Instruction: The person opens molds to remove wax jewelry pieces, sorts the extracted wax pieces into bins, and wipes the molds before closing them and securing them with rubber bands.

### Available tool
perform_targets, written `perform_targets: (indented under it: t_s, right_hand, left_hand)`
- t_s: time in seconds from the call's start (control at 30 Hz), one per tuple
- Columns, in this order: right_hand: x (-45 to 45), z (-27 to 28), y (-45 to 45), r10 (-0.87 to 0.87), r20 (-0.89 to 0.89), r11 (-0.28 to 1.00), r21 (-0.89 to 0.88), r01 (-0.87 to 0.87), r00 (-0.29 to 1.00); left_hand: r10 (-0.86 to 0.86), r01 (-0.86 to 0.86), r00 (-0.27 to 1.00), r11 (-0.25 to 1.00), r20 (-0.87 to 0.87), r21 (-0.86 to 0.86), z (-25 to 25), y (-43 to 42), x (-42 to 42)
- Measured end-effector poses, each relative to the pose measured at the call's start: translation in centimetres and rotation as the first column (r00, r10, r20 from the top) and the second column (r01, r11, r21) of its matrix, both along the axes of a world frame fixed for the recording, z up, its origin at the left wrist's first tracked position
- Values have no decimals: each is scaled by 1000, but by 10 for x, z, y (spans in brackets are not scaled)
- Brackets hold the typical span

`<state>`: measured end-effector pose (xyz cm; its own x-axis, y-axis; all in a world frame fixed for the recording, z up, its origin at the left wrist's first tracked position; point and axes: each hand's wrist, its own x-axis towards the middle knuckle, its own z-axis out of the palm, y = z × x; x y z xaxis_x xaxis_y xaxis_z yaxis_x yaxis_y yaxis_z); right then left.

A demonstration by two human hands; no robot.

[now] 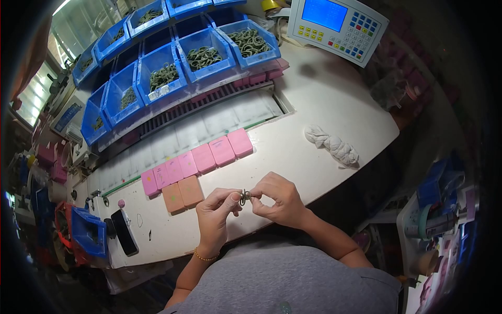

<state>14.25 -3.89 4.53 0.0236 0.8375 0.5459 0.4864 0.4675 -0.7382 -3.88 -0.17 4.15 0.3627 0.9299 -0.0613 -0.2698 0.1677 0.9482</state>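
Note:
Both hands meet over the front part of the white table. My left hand (218,209), with a beaded bracelet at its wrist, pinches a small dark green ring-like piece (244,197) between thumb and fingers. From the other side my right hand (280,199) touches the same piece, its thumb and index finger curled round to it. The piece looks like one or more small loops; its exact shape is too small to tell. Just left of my left hand lie two orange blocks (182,194), and behind them runs a row of pink blocks (204,157).
Blue bins (162,78) with dark green rings stand at the back left. A control panel (337,26) with a blue screen is at the back right. A twisted white cloth (332,146) lies on the right, a phone (124,232) on the left beside a blue bin (89,232).

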Motion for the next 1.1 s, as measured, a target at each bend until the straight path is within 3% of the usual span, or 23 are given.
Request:
perform_targets:
  t_s: [0.13, 0.23, 0.3, 0.33, 0.4, 0.43, 0.5, 0.53, 0.6, 0.63, 0.7, 0.83, 0.97, 1.03, 1.07, 1.1]
  right_hand:
    - [1, 0, -1, 18, -6, 1000, -4, -18, 1000]
    - [0, 3, -5, 42, -104, 999, -24, -44, 994]
    - [-1, 4, -12, -67, -206, 982, -187, 28, 976]
    - [1, 3, -17, -61, -206, 983, -184, 22, 977]
    - [6, -2, -37, 129, -51, 965, -223, -138, 990]
    - [10, -13, -51, 272, -50, 892, -362, -271, 961]
    - [0, -40, -67, 419, -78, 848, -321, -420, 905]
    - [-4, -51, -70, 418, -78, 849, -321, -420, 905]
    - [-11, -70, -72, 460, -74, 746, -508, -431, 885]
    - [-17, -87, -75, 456, -63, 755, -501, -423, 888]
    - [-30, -120, -81, 335, 291, 912, -340, -231, 896]
    - [-42, -119, -77, 314, 394, 935, -289, -208, 864]
    - [-50, -130, -75, 317, 375, 940, -248, -235, 871]
    - [-50, -116, -70, 415, 315, 893, -319, -316, 854]
    - [-47, -105, -70, 315, 249, 949, -95, -300, 916]
    - [-41, -86, -70, 316, 254, 949, -90, -303, 914]
  left_hand:
    - [1, -1, 1000, 1000, 2, -29, 0, -1, 1]
    - [19, -18, 1000, 997, 6, -81, -1, -1, 0]
    - [36, -34, 999, 993, 18, -110, -2, 1, -3]
    - [39, -27, 997, 985, 66, -168, -2, 2, -4]
    - [48, -22, 993, 975, 112, -223, -4, 3, -6]
    - [48, -7, 987, 966, 153, -259, -5, 4, -7]
    - [51, 8, 980, 956, 194, -293, -5, 3, -8]
    - [39, 31, 975, 951, 218, -308, -5, 2, -8]
    - [17, 63, 969, 948, 248, -312, -5, 1, -7]
    - [12, 71, 971, 940, 238, -335, -7, 0, -7]
    - [7, 79, 973, 930, 233, -358, -6, -2, -7]
    - [-11, 95, 970, 939, 244, -332, -9, -7, -12]
    - [-30, 96, 979, 939, 200, -330, -8, -11, -13]
    - [-41, 91, 985, 948, 169, -303, -10, -11, -16]
    - [-24, 72, 987, 951, 161, -300, -8, -12, -17]
    - [-22, 70, 986, 953, 165, -294, -9, -12, -18]
